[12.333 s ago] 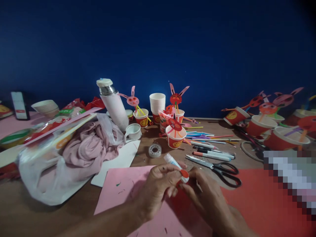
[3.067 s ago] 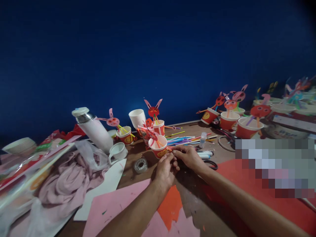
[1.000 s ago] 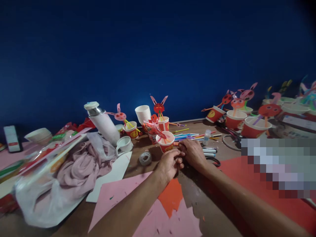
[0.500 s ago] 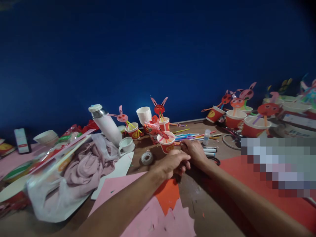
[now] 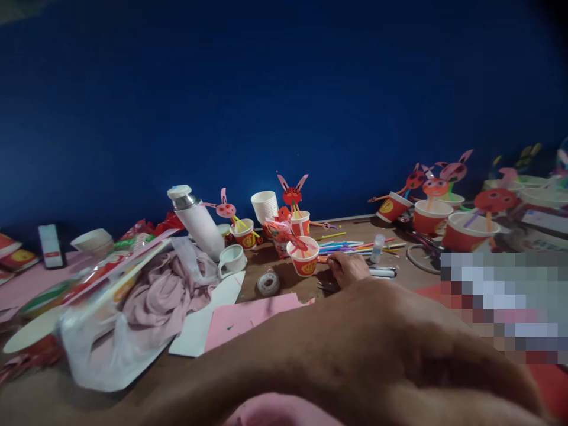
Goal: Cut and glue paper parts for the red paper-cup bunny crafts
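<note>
My left hand (image 5: pixel 426 355) looms large and close to the camera, reaching across to the right. Its fingers are hidden, so I cannot tell what they hold, if anything. Beyond it, my right hand (image 5: pixel 352 269) rests low on the table with curled fingers, beside a red and white paper cup (image 5: pixel 303 260). A short orange strip (image 5: pixel 323 258) reaches from that cup toward the right fingertips. A dark slim thing (image 5: pixel 326 287) pokes out below these fingers; what the hand grips is unclear. Pink paper (image 5: pixel 257 313) lies partly under my left forearm.
A tape roll (image 5: pixel 268 284), a mug (image 5: pixel 232 259) and a tilted flask (image 5: pixel 197 222) stand left of the cup. Coloured sticks (image 5: pixel 341 245), a small bottle (image 5: pixel 378 247) and markers (image 5: pixel 382 271) lie behind my right hand. Rabbit-faced cups (image 5: pixel 432 216) line the back; plastic bags (image 5: pixel 106 349) sit left.
My left hand has left its place beside the right hand and come up close to the camera, toward the right. The right hand stays by the cup. The view has shifted slightly.
</note>
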`<state>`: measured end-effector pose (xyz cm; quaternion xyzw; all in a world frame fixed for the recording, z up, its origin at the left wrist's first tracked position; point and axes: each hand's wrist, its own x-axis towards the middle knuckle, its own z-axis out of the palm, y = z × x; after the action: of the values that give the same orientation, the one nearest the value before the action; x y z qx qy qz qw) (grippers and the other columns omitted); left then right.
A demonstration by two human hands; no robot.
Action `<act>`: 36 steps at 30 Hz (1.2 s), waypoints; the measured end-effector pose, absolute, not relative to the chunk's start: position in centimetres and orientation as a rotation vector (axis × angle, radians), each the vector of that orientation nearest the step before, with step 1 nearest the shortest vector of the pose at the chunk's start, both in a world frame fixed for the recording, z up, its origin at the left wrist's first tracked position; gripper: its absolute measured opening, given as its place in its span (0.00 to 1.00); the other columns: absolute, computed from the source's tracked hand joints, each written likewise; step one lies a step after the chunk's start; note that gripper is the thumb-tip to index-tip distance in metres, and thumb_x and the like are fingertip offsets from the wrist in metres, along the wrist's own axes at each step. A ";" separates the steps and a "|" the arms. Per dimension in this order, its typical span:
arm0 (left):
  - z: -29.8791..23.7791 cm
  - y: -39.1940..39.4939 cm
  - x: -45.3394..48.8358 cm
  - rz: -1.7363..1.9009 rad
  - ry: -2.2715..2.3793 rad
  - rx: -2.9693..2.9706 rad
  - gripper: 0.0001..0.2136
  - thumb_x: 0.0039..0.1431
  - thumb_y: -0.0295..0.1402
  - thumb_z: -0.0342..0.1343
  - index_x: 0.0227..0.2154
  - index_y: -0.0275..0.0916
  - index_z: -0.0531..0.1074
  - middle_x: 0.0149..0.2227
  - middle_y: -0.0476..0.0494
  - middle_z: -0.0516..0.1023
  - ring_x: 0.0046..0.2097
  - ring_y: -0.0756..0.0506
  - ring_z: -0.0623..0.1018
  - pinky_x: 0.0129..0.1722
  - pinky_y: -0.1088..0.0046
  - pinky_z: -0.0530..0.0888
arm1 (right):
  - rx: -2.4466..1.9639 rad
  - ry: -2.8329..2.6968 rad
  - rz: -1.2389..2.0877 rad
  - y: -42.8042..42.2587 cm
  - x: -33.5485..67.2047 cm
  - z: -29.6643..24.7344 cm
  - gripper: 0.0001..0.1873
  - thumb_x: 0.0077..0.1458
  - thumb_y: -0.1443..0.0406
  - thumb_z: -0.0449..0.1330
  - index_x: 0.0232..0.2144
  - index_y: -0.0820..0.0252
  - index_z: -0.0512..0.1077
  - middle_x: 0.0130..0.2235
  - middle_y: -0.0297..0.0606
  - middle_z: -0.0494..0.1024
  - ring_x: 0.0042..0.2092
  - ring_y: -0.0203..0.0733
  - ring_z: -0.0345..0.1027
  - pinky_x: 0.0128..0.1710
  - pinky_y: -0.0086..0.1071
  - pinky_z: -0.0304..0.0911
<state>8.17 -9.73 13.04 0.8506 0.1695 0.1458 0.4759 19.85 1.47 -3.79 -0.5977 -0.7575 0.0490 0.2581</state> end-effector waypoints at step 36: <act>1.6 1.4 1.2 0.865 1.639 2.218 0.16 0.47 0.39 0.59 0.39 0.40 0.66 0.41 0.41 0.71 0.48 0.38 0.70 0.51 0.60 0.64 | -1.466 -1.975 0.194 1.4 20.3 -3.9 0.15 0.57 0.65 0.49 0.37 0.60 0.75 0.32 0.39 0.80 0.34 0.40 0.71 0.35 0.29 0.57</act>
<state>1.24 1.40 1.56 0.7614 0.5626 0.2968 0.1251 20.32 1.36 -3.91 -0.5608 -0.7554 0.0742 0.3307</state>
